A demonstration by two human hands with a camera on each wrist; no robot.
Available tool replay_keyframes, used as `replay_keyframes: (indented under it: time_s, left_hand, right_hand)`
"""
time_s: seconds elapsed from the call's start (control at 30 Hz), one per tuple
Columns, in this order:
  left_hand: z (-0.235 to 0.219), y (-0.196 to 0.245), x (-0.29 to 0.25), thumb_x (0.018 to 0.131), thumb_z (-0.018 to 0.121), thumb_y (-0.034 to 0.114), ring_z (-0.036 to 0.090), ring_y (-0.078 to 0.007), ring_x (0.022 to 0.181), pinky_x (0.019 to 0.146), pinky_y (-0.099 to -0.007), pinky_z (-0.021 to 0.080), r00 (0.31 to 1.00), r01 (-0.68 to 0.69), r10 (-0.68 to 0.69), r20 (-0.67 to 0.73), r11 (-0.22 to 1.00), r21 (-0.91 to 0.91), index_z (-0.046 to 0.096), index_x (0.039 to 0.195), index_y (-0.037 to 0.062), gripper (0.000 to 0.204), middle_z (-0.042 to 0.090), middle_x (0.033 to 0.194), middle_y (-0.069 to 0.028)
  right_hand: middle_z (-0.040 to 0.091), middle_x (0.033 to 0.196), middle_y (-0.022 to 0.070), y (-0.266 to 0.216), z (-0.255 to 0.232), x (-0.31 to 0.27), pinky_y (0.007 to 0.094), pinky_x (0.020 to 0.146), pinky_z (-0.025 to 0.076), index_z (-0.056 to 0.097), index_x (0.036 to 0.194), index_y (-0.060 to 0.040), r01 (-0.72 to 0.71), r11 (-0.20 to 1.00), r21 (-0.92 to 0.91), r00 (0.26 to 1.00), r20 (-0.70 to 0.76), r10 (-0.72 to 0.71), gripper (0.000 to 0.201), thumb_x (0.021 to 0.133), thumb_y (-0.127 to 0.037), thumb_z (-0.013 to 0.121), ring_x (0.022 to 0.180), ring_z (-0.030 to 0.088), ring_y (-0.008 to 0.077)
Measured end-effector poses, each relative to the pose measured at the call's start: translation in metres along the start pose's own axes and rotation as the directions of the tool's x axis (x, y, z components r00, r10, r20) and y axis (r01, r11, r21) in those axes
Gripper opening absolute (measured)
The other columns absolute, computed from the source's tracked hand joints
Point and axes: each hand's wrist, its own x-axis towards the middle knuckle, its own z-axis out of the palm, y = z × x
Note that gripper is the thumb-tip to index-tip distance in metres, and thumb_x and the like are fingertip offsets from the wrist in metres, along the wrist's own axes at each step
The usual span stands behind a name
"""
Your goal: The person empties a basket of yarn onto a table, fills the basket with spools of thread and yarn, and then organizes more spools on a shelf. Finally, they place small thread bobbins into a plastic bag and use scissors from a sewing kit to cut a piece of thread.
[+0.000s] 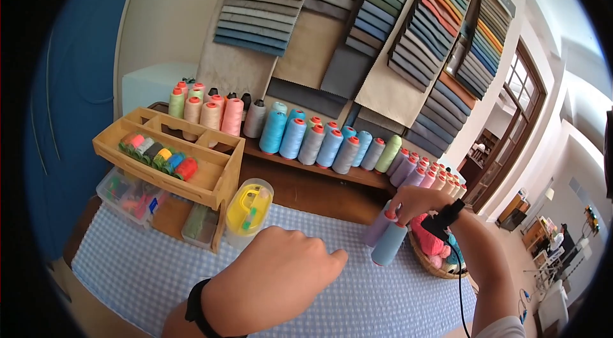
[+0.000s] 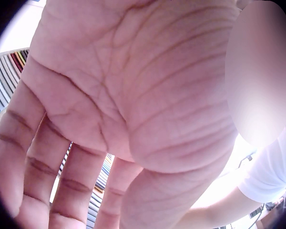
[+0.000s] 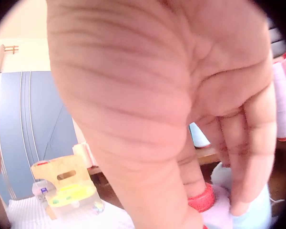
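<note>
My right hand [image 1: 418,202] grips the tops of two thread cones above the checked cloth, near the wicker basket. One is a lavender thread cone [image 1: 377,233], the other a light blue thread cone [image 1: 389,247] in front of it. Seen from the right wrist, the fingers reach down around the red-rimmed top [image 3: 201,199] of the lavender cone and against the blue one. My left hand [image 1: 281,274] hovers over the front of the table, holding nothing. Its palm [image 2: 100,86] and loosely extended fingers show in the left wrist view.
Several thread cones [image 1: 311,144] line a wooden shelf at the back. A wooden organizer [image 1: 211,178] with small coloured spools stands left, beside a yellow-lidded clear box [image 1: 249,210]. The basket [image 1: 440,269] of yarn balls sits right. Fabric swatches [image 1: 262,3] hang on the wall.
</note>
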Motion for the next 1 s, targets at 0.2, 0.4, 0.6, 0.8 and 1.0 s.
replay_keyframes:
  time_s: [0.2, 0.4, 0.6, 0.8, 1.0]
  left_hand:
    - [0.000, 0.002, 0.002, 0.092, 0.067, 0.026, 0.070, -0.0318, 0.074, 0.062, -0.0432, 0.054, 1.000, 0.002, -0.002, 0.012, 1.000, 0.002, 0.061, 0.095, 0.0092, 0.018, 0.067, 0.074, -0.0100]
    - [0.002, 0.000, 0.005, 0.093, 0.066, 0.027, 0.070, -0.0315, 0.073, 0.062, -0.0428, 0.054, 1.000, -0.004, 0.004, 0.013, 1.000, -0.005, 0.061, 0.096, 0.0091, 0.019, 0.067, 0.074, -0.0098]
    - [0.004, 0.001, 0.007, 0.093, 0.067, 0.027, 0.070, -0.0313, 0.073, 0.062, -0.0425, 0.054, 0.999, -0.009, 0.009, 0.031, 1.000, -0.003, 0.061, 0.097, 0.0088, 0.020, 0.067, 0.074, -0.0094]
    - [0.009, -0.001, 0.008, 0.092, 0.067, 0.028, 0.070, -0.0313, 0.074, 0.063, -0.0430, 0.054, 0.999, -0.012, 0.013, 0.045, 1.000, -0.024, 0.061, 0.097, 0.0087, 0.020, 0.067, 0.076, -0.0096]
    - [0.012, -0.002, 0.008, 0.093, 0.066, 0.026, 0.069, -0.0319, 0.073, 0.063, -0.0432, 0.054, 0.999, -0.025, 0.026, 0.029, 0.999, -0.027, 0.061, 0.098, 0.0092, 0.019, 0.066, 0.076, -0.0095]
  right_hand:
    - [0.076, 0.096, 0.0152, 0.013, 0.024, -0.010, 0.0350, 0.079, 0.057, 0.074, 0.106, -0.0036, 0.045, 0.987, -0.158, 0.994, 0.107, -0.028, 0.044, 0.067, -0.021, 0.080, 0.091, 0.073, 0.0280]
    - [0.072, 0.104, 0.0169, 0.026, 0.036, -0.026, 0.0360, 0.086, 0.056, 0.073, 0.110, -0.0016, 0.058, 0.995, -0.075, 0.994, 0.092, -0.051, 0.042, 0.073, -0.019, 0.080, 0.100, 0.071, 0.0292]
    - [0.073, 0.107, 0.0142, 0.039, 0.020, -0.036, 0.0367, 0.089, 0.055, 0.073, 0.115, -0.0058, 0.197, 0.980, -0.015, 0.980, -0.036, -0.198, 0.041, 0.080, -0.027, 0.081, 0.102, 0.070, 0.0273]
    - [0.075, 0.106, 0.0107, 0.013, -0.022, -0.026, 0.0329, 0.085, 0.055, 0.073, 0.114, -0.0067, 0.032, 0.993, -0.115, 0.996, -0.079, -0.041, 0.038, 0.087, -0.033, 0.076, 0.095, 0.072, 0.0247]
    - [0.070, 0.117, 0.0150, 0.014, -0.039, 0.055, 0.0382, 0.094, 0.052, 0.069, 0.120, -0.0049, 0.097, 0.988, -0.119, 0.866, -0.479, -0.143, 0.050, 0.086, -0.041, 0.077, 0.109, 0.067, 0.0310]
